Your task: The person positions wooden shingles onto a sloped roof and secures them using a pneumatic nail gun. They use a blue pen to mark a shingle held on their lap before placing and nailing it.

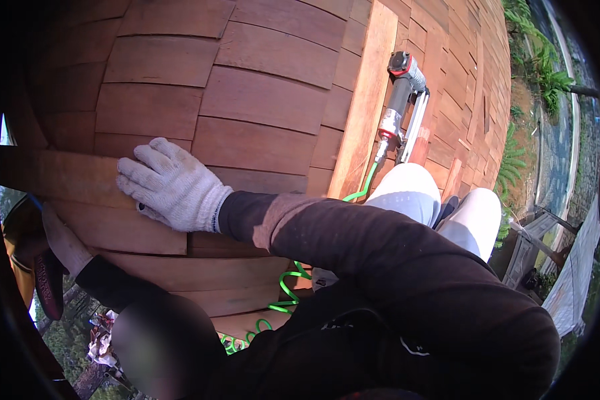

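Observation:
My right hand (173,187), in a white knit glove, lies flat with its fingers stretched out over the edge of a wooden board (67,175) on the shingled surface. A small dark spot shows by its thumb. My left hand (65,241), pale and partly in shade, is at the lower left beside a wide shingle (123,227). Its fingertips are hidden, so I cannot make out a grip. A pneumatic nail gun (400,100), grey with red rings, rests beyond my legs, touched by neither hand. A green air hose (373,180) runs from it.
Overlapping brown wooden shingles (260,100) cover the slope. One long light batten (367,93) lies along the nail gun. Coils of green hose (287,290) sit beside my body. A dark red shoe (47,283) shows at far left. Ferns (553,83) and lower ground lie past the right edge.

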Motion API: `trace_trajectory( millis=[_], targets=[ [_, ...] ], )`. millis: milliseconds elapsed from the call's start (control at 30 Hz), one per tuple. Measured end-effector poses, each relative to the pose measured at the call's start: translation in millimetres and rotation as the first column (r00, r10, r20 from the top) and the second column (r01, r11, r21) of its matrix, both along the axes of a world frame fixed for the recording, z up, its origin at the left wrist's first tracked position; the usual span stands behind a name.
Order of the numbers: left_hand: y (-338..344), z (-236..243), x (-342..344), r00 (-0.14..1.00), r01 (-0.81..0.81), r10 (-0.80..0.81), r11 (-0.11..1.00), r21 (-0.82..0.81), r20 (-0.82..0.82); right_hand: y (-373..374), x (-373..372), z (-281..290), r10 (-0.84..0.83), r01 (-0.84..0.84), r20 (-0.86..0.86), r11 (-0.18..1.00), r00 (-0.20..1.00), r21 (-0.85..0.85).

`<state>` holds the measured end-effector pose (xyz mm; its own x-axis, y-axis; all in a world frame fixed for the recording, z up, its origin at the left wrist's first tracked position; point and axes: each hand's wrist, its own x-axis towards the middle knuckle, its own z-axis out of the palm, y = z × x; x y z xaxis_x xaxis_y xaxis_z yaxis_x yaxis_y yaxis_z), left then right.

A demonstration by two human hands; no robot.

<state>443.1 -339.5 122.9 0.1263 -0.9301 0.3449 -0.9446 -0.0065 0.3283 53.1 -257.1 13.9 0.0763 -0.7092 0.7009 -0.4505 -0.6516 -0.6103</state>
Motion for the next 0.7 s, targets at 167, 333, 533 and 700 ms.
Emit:
trace_trajectory(
  millis=[167,333,533,700],
  targets=[
    [-16.6,13.1,-68.5,0.990,-0.031,0.035,0.999,0.034,-0.137,-5.0,-9.3,-7.2,-0.048,0.048,0.003,0.997,0.999,-0.053],
    [-5.1,8.6,-8.9,0.988,-0.017,0.021,1.000,0.025,-0.155,5.6,1.4,-1.1,0.019,-0.019,-0.002,0.998,1.000,-0.067],
    [-8.1,3.8,-75.9,0.996,-0.049,0.034,0.979,-0.195,-0.080,-7.5,10.5,4.8,-0.044,0.019,-0.175,0.990,0.984,-0.142],
    [16.4,5.7,-106.4,0.980,-0.064,0.000,0.948,-0.311,-0.200,-1.3,15.8,4.5,-0.057,0.015,-0.302,0.990,0.952,-0.141]
  ],
)
